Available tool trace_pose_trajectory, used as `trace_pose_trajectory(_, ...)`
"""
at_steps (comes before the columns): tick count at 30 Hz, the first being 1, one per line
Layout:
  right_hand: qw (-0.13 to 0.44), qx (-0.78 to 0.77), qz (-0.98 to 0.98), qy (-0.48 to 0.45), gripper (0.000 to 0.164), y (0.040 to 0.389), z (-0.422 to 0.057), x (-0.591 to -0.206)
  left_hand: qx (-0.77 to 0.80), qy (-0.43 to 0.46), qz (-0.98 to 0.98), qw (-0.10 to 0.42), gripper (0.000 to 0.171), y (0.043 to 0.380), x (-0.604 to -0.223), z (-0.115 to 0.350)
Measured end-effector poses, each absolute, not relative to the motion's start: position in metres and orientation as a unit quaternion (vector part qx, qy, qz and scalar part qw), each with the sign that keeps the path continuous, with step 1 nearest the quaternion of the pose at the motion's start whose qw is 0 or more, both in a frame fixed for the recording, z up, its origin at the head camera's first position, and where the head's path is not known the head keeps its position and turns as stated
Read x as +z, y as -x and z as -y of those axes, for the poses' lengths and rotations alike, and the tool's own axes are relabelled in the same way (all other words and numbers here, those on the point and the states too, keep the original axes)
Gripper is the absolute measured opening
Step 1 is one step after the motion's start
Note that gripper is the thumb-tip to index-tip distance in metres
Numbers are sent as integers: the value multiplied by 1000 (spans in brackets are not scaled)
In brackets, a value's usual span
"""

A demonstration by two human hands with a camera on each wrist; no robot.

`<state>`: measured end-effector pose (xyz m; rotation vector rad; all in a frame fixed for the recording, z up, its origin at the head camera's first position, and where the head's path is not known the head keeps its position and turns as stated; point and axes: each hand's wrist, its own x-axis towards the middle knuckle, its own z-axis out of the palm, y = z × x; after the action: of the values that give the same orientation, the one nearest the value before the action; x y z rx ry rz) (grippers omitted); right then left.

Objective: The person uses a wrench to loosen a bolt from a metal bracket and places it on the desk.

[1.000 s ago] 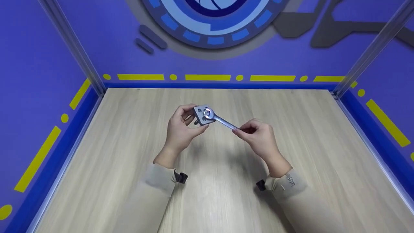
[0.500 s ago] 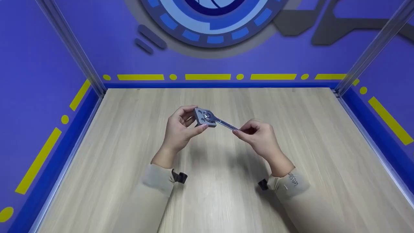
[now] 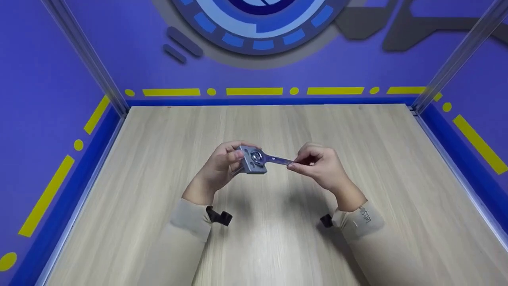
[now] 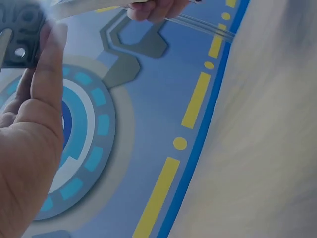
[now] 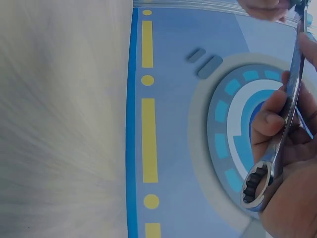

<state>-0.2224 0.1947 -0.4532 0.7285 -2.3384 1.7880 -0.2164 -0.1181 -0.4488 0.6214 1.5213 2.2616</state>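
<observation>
The left wrist view's edges cut off both the metal block [image 4: 32,39] and the wrench [image 4: 86,6].

Head view bright, soft shadows on tabletop [image 3: 270,246] below left hand [image 3: 220,167] and right hand [image 3: 322,163]. Wrist views hazy; flare by left fingertips [image 4: 53,44], tabletop blurred.

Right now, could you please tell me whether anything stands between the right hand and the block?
Only the wrench: the right hand pinches its shaft, and its head sits at the face of the block, which the left hand holds. Nothing else visible stands in that gap.
</observation>
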Motion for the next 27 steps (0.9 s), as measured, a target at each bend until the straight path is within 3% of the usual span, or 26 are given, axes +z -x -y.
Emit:
trace_pose_trajectory(6, 62, 581, 770, -254, 19, 223, -200, -452, 792, -233, -525, 206, 59, 220, -450, 123)
trace_pose_trajectory(11, 91, 574, 777, -242, 16, 226, -210, -448, 788, -227, -544, 176, 68, 218, -443, 131)
trace_pose_trajectory(15, 115, 590, 778, -183, 14, 227, -216, -444, 801, -189, -558, 106, 76, 213, -435, 129)
trace_pose_trajectory(23, 119, 575, 801, -121, 19, 221, -204, -441, 756, -154, -627, -109, 75, 205, -433, 99)
trace_pose_trajectory(27, 113, 570, 805, -117, 19, 219, -196, -443, 737, -154, -636, -170, 72, 204, -439, 90)
